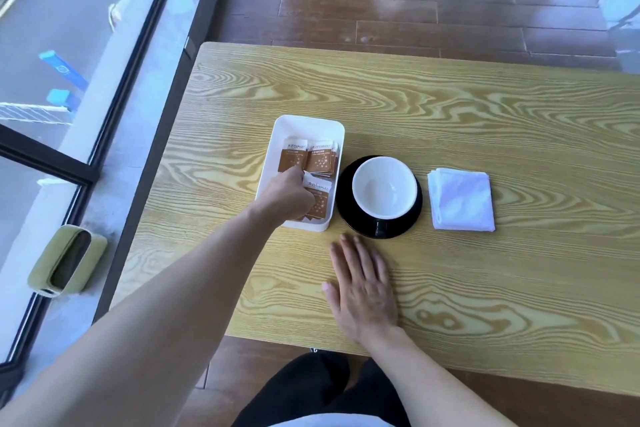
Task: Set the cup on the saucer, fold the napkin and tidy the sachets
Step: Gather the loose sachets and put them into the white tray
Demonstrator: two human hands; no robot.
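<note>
Sachets being tidied in the white tray; cup and napkin look already dealt with.

The brown sachets lie in the white tray at the bench's left, some upright at the far end, one loose by the left hand. That hand is curled among them, fingers hidden, so whether it grips one I cannot tell. The right hand rests flat and open on the bench, holding nothing. The cup sits on the black saucer just beside the tray, the folded napkin near on the right. A careless withdrawal could drag sachets askew or nudge the tray into the saucer.
</note>
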